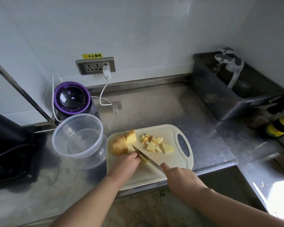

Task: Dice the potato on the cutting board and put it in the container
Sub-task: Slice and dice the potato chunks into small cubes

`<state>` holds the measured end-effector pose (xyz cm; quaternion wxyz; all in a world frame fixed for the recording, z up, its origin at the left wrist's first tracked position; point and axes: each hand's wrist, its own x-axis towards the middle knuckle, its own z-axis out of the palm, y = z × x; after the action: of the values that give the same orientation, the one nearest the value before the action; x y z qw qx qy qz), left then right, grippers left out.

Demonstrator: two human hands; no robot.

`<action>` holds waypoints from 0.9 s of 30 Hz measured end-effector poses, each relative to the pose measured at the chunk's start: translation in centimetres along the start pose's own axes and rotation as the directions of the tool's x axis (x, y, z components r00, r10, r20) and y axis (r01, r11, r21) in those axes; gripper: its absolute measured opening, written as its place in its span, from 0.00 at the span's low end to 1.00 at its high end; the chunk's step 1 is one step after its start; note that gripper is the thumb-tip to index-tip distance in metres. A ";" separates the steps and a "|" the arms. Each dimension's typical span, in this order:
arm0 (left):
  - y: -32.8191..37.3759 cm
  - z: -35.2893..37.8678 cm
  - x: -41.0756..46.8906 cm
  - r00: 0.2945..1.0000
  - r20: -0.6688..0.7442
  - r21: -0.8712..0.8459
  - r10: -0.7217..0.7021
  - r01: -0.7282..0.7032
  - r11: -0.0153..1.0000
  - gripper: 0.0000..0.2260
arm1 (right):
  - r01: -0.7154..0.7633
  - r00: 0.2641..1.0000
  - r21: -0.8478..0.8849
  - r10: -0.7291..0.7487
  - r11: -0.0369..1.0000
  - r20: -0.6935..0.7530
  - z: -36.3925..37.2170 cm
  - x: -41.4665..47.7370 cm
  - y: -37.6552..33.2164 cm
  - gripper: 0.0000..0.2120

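While the left hand (126, 164) curls its fingers over a potato slice (130, 149) on the near-left part of the cutting board (170, 161), the right hand (179, 176) grips the knife (146, 157) by its handle, forefinger laid along the spine. The blade runs diagonally, tip toward the board's left edge, just beside the left knuckles.

A skin-on potato chunk (119, 145) lies at the board's left edge, with a cut wedge (131, 136) touching it. Diced pieces (152, 142) are heaped mid-board, toward the handle hole. A clear round container (75, 156) stands just off the board's left side; nothing visible in it.

Judgement: dicing is partway, with most of the potato uncut and nothing transferred.

- Tuck the fingertips behind the knuckles and let the blade's flat ride against them.
- Cut strips, then crosscut, matching the cubes already made.
- Lay the slice flat side down so it cannot rock.
- The board's near edge appears to overhang the counter, so press straight down, not toward the body, or it may tip.
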<state>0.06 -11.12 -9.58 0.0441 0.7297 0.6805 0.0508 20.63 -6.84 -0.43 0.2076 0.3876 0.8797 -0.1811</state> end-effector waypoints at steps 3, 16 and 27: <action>0.0 -0.1 0.1 1.000 0.002 0.022 0.025 -0.025 0.999 0.16 | 0.013 1.000 -0.013 -0.013 1.000 0.012 0.0 -0.2 -0.1 0.24; -0.5 0.2 0.2 0.993 -0.080 0.012 0.086 -0.085 0.996 0.16 | 0.047 0.999 -0.029 -0.047 0.999 -0.007 0.0 0.2 0.0 0.25; -0.6 0.3 0.1 0.992 -0.076 0.005 0.103 -0.103 0.995 0.16 | 0.076 0.997 -0.019 -0.076 0.997 0.020 0.1 0.6 0.3 0.25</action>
<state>-0.53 -10.93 -9.94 0.0152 0.7614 0.6432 0.0804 20.55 -6.33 -0.86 0.2128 0.3500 0.8936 -0.1837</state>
